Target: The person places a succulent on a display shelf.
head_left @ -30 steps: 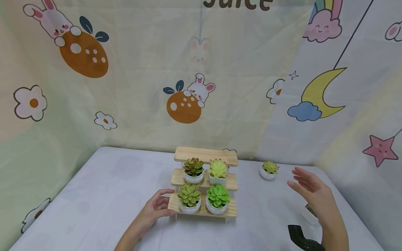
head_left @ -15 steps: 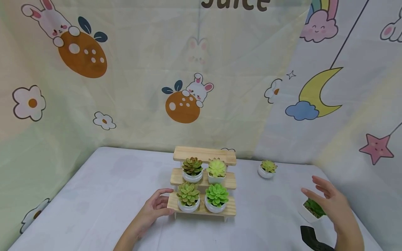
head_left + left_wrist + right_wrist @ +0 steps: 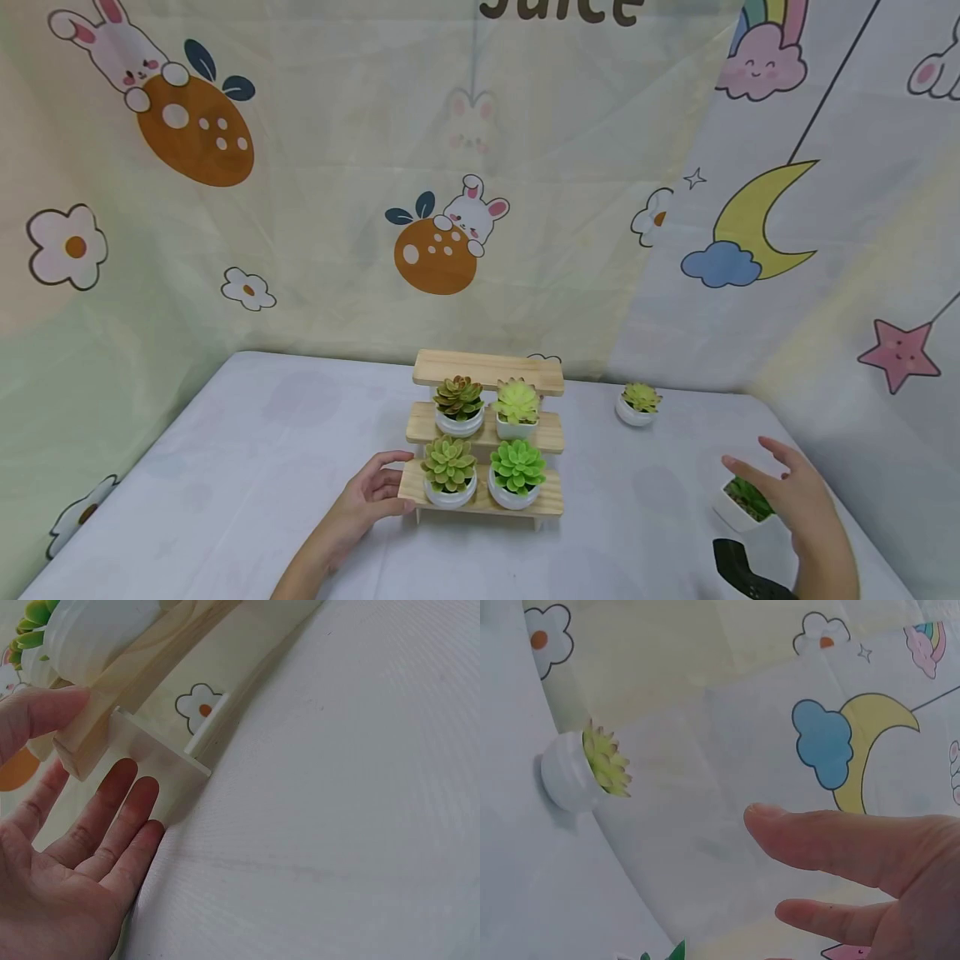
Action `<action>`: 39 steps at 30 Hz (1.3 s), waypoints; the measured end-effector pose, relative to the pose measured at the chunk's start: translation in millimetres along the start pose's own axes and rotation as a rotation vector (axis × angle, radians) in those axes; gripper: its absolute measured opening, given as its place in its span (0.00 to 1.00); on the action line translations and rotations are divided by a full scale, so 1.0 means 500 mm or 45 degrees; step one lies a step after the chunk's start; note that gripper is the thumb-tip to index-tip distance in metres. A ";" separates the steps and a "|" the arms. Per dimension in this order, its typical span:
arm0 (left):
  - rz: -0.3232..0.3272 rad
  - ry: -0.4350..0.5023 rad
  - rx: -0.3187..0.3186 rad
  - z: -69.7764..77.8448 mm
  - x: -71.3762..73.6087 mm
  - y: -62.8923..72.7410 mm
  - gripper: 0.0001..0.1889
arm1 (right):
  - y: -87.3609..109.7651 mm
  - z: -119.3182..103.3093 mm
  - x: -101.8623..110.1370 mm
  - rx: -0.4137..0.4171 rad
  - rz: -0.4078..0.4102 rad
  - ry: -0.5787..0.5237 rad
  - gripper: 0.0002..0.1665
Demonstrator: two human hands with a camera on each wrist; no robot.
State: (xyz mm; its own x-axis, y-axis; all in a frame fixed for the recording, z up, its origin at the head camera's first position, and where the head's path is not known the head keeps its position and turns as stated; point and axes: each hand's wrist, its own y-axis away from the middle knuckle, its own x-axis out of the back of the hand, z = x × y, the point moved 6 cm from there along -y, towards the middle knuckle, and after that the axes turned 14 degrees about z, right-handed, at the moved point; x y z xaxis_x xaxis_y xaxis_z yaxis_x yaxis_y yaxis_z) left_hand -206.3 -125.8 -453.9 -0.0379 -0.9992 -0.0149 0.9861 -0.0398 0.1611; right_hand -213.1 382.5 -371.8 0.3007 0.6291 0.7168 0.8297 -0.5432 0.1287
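Note:
A three-tier wooden plant stand (image 3: 487, 367) bears several potted succulents, among them a bright green one (image 3: 517, 468) on the lowest board. My left hand (image 3: 367, 497) holds that board's left end. In the left wrist view, the thumb (image 3: 64, 705) lies on the board, with straighter fingers by the white side support (image 3: 157, 754). My right hand (image 3: 798, 496) hovers with fingers spread over a white square pot with a dark green plant (image 3: 742, 504). The hand partly covers this plant. Only its leaf tips (image 3: 676, 951) show in the right wrist view.
A small yellow-green succulent in a round white pot (image 3: 637, 407) stands near the table's back edge, right of the stand. A black strap-like piece (image 3: 742, 571) is at my right wrist. A printed cloth wall (image 3: 322, 208) rises behind the white table (image 3: 285, 417).
My right hand has moved right and toward me, down to the square-potted plant, which shows more now. My left hand has stayed at the stand.

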 end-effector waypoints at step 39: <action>0.004 0.014 0.010 -0.003 0.001 -0.002 0.36 | -0.048 0.019 -0.108 0.103 -0.077 -0.062 0.69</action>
State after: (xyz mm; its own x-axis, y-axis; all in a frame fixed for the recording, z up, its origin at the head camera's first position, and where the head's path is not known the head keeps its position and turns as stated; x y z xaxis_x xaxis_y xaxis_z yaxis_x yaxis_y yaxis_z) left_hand -207.1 -126.3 -455.5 -0.0327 -0.9991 -0.0251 0.9849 -0.0365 0.1692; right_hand -244.7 367.0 -420.1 0.2699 0.6865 0.6752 0.8815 -0.4583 0.1136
